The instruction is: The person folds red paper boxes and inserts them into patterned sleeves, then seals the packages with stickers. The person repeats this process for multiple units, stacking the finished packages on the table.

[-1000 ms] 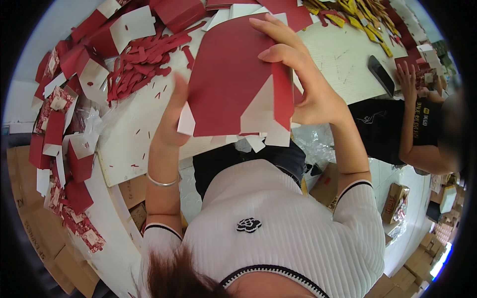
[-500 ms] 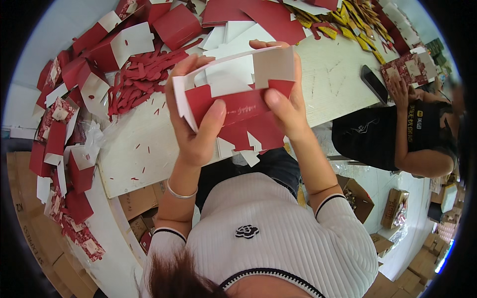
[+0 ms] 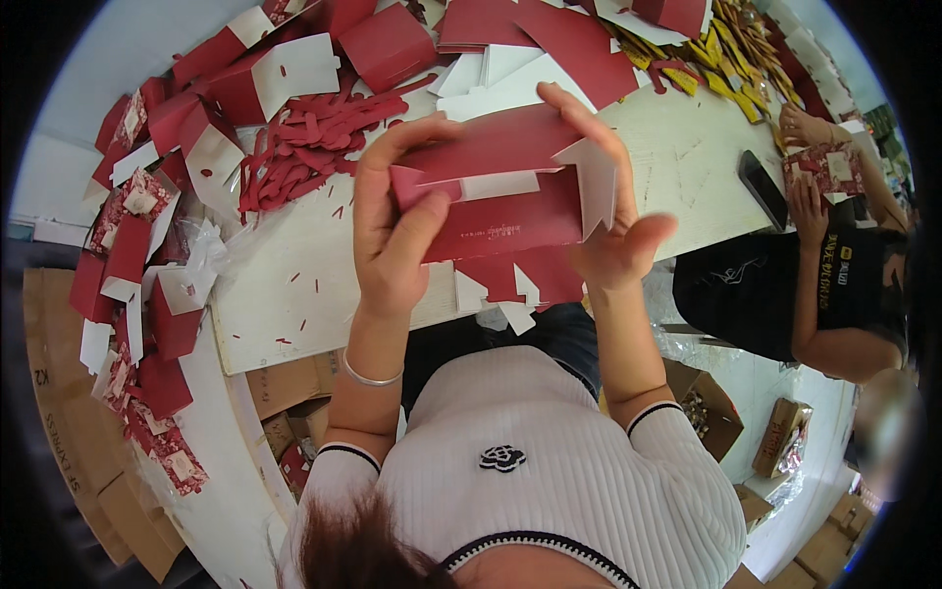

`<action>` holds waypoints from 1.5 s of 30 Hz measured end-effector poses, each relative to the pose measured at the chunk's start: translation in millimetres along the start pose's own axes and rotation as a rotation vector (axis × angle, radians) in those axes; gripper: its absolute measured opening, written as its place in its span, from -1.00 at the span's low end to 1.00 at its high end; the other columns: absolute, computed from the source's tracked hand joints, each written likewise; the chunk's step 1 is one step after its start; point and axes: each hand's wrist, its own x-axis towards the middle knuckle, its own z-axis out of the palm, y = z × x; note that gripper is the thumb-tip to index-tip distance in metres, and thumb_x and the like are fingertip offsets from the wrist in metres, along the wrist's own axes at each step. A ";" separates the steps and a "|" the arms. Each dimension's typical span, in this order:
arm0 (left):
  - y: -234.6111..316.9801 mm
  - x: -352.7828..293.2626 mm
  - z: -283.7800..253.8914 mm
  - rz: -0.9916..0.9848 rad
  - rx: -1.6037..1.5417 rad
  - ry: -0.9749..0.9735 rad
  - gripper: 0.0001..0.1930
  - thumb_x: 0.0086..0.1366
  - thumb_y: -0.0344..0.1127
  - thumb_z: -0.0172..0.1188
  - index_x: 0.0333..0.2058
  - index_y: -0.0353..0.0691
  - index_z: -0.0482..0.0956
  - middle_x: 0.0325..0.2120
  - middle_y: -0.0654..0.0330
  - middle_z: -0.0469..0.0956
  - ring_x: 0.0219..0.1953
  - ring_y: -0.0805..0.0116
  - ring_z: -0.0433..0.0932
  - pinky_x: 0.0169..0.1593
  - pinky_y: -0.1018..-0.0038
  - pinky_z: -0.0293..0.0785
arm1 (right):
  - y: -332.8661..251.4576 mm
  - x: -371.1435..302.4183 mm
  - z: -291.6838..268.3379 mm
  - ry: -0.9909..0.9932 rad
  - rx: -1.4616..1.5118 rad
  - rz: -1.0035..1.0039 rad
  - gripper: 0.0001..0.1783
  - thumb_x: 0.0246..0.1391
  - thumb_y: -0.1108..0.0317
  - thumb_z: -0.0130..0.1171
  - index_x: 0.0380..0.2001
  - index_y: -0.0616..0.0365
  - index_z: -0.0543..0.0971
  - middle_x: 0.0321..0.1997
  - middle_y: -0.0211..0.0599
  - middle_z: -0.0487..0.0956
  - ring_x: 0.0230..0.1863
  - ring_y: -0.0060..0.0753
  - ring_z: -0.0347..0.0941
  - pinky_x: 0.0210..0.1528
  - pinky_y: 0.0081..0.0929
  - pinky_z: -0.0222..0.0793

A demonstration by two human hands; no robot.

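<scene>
A red paper box with a pale inside is held up over the table edge, its flaps partly folded and an opening showing in its middle. My left hand closes on the box's left end, with the thumb on the near corner and fingers behind. My right hand holds the right end next to an upright white flap. Its fingers reach round the far side, while the thumb sticks out to the right, off the box. Below lies a flat red cardboard piece with white tabs.
Red cut strips lie heaped at the far left, beside folded red boxes. Flat red sheets and yellow packets are at the back. A phone lies at right, near another person's hand on a patterned box.
The box has tipped, and its far red panel has folded over toward me, narrowing the opening. My right thumb has come off the near panel and swung outward.
</scene>
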 end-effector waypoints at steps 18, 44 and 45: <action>2.2 2.2 -2.0 0.065 0.284 -0.006 -0.79 -0.08 -0.55 0.10 -0.41 -0.24 0.34 -0.09 0.00 0.31 -0.07 0.24 0.29 0.06 0.35 0.15 | -5.1 -4.0 21.0 0.100 -0.318 -0.040 -0.60 -0.24 0.71 0.00 -0.22 0.18 0.42 -0.07 -0.17 0.30 0.02 -0.26 0.20 0.07 -0.43 0.11; -15.4 13.4 40.7 0.035 0.289 0.141 -0.64 -0.03 -0.61 0.02 -0.17 -0.41 0.37 -0.14 -0.03 0.42 -0.13 0.19 0.42 -0.06 0.37 0.40 | -15.5 3.3 -10.0 0.112 -0.599 -0.247 -0.58 -0.41 0.72 -0.04 -0.34 0.17 0.38 -0.24 -0.09 0.30 -0.13 -0.02 0.19 -0.07 -0.31 0.18; -7.1 14.0 48.2 0.015 0.336 0.139 -0.65 -0.03 -0.62 0.01 -0.17 -0.41 0.37 -0.15 -0.01 0.43 -0.11 0.19 0.41 -0.05 0.38 0.38 | -21.8 2.4 -10.2 0.094 -0.543 -0.143 -0.56 -0.38 0.73 -0.05 -0.30 0.16 0.39 -0.23 -0.13 0.33 -0.11 -0.08 0.22 -0.06 -0.34 0.20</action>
